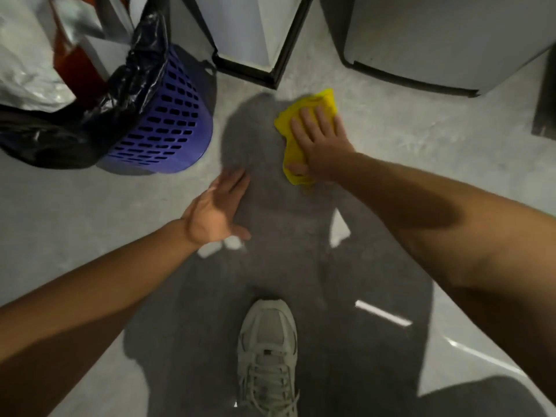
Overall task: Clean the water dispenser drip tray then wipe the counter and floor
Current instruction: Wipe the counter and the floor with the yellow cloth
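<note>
A yellow cloth (301, 115) lies flat on the grey floor (406, 152) just in front of the water dispenser's base (249, 40). My right hand (320, 142) presses down on the cloth with fingers spread over it and the thumb curled round its near edge. My left hand (216, 210) hovers low over the floor to the left, fingers together and slightly apart from the thumb, holding nothing. The drip tray and counter are out of view.
A purple slotted bin (171, 121) with a black liner stands at the left, beside silver and red bags (36, 55). A grey appliance (436, 40) stands at the back right. My pale sneaker (267, 353) is planted at the bottom centre.
</note>
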Action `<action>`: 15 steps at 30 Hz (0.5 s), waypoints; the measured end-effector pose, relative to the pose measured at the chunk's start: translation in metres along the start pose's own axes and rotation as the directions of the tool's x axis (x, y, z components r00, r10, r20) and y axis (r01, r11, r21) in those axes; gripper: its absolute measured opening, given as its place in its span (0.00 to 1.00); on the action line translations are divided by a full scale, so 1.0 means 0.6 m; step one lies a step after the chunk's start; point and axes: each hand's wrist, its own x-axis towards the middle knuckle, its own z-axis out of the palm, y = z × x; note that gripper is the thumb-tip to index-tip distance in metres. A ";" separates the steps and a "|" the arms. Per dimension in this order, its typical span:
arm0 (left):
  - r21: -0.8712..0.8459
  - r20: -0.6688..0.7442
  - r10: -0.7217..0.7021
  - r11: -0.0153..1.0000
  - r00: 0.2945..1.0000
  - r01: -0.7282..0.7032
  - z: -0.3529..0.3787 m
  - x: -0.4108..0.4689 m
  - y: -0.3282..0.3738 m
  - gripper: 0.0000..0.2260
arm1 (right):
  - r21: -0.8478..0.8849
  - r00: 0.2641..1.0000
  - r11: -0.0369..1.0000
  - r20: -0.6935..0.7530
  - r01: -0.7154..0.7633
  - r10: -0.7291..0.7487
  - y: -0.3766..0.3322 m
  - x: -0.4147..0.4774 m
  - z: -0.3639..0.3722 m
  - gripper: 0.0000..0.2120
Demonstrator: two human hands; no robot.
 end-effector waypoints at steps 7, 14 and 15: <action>-0.009 0.048 0.002 1.000 0.999 -0.002 -0.017 -0.006 -0.009 0.53 | -0.085 0.847 0.845 0.127 0.529 -0.517 -0.038 -0.154 0.038 0.40; 0.079 0.052 0.033 0.996 0.998 -0.037 -0.016 -0.017 0.011 0.43 | -0.028 0.926 0.926 0.012 0.377 -0.377 0.016 -0.379 0.074 0.39; 0.082 0.047 0.052 0.995 0.998 -0.055 -0.014 -0.018 0.019 0.40 | -0.038 0.947 0.947 -0.031 0.320 -0.321 0.024 -0.410 0.080 0.38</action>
